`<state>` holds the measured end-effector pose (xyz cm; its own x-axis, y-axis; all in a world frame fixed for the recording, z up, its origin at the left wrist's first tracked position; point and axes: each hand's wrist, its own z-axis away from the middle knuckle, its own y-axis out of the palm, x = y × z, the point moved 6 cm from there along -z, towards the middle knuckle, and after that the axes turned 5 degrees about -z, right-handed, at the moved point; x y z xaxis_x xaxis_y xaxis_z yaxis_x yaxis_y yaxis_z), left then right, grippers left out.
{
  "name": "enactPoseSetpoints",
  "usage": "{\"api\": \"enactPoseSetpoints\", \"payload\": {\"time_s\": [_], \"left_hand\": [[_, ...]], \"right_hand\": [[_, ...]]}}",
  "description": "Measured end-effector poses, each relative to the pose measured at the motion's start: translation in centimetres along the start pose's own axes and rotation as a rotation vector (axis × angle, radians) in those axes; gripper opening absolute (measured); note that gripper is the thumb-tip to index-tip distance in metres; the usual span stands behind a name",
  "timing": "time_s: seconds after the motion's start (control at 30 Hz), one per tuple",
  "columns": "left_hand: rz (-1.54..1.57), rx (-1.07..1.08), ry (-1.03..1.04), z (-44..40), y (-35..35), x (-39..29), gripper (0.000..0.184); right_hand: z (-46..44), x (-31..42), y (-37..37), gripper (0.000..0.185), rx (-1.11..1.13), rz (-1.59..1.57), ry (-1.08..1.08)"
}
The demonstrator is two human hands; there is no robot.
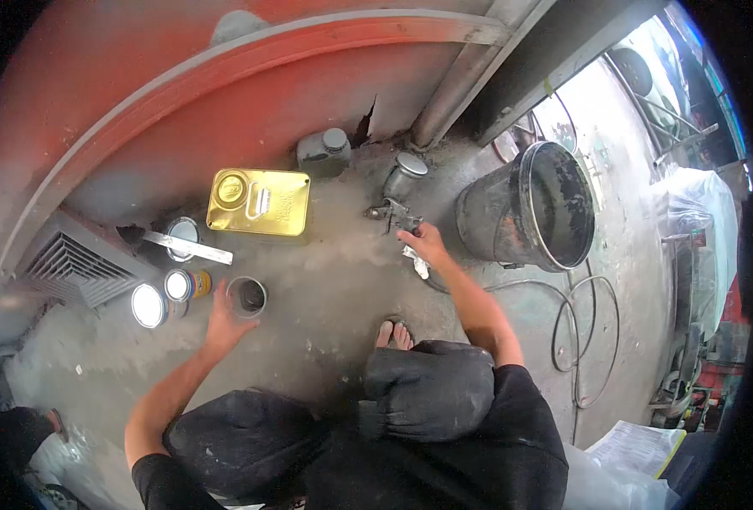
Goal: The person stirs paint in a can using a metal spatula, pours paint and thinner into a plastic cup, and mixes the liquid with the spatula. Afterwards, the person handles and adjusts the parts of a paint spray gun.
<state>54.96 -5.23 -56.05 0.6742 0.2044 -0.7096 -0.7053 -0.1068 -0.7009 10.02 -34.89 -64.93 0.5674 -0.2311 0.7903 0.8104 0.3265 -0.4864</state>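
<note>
My left hand [224, 319] is wrapped round a clear cup [262, 309] with dark liquid in it, low over the concrete floor. My right hand [427, 245] grips a spray gun [391, 216] by its handle. A grey cup with a round lid [409, 167] sits at the gun's far end; whether the two are joined I cannot tell. White crumpled tissue [417, 263] shows just below my right hand. Left of the clear cup stand a small yellow-labelled can [178, 285] and a white-topped can [147, 304]. Behind them, a flat stick [199, 248] lies across an open tin [182, 229].
A gold rectangular can [279, 204] and a grey capped bottle [323, 155] stand by the red-and-grey wall. To the right are a large dirty bucket [488, 217] and a looped hose [555, 340]. A vent grille [79, 268] sits at left, with another person's foot [58, 425] below.
</note>
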Motion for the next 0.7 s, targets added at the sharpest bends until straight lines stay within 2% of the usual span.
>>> {"api": "enactPoseSetpoints", "payload": {"time_s": [0.03,0.1,0.17,0.23,0.33,0.4,0.5,0.57,0.67,0.7], "left_hand": [[-0.072,-0.037,0.089,0.6,-0.5,-0.5,0.108],[-0.029,0.112,-0.158,2.4,-0.8,2.1,0.099],[-0.069,0.323,-0.307,3.3,-0.8,2.0,0.088],[-0.191,0.585,-0.358,3.6,-3.6,-2.8,0.073],[0.037,0.58,-0.221,2.8,-6.8,-11.1,0.062],[-0.001,0.526,-0.071,0.7,-8.5,-17.5,0.064],[-0.092,0.394,0.194,-3.3,-9.2,-26.1,0.068],[-0.003,0.173,0.28,-5.9,-9.0,-31.2,0.073],[-0.121,-0.022,0.45,-8.9,-7.4,-34.2,0.075],[-0.129,0.04,0.473,-9.3,-6.9,-34.1,0.074]], "right_hand": [[-0.3,0.0,0.7,0.041,0.056,-0.056,0.047],[-0.7,-0.3,1.7,0.04,0.17,-0.161,0.142],[-0.8,-1.1,2.5,0.034,0.193,-0.366,0.134],[0.0,-1.1,2.5,0.029,0.229,-0.514,0.128],[5.1,1.7,0.6,0.027,0.32,-0.622,0.115],[9.8,4.8,-1.1,0.029,0.398,-0.642,0.088],[14.7,7.8,-2.2,0.033,0.509,-0.329,-0.002],[17.8,13.6,-2.1,0.034,0.463,-0.117,-0.187],[20.4,18.7,-0.9,0.041,0.404,0.174,-0.549],[21.0,19.7,-0.4,0.044,0.406,0.265,-0.694]]}}
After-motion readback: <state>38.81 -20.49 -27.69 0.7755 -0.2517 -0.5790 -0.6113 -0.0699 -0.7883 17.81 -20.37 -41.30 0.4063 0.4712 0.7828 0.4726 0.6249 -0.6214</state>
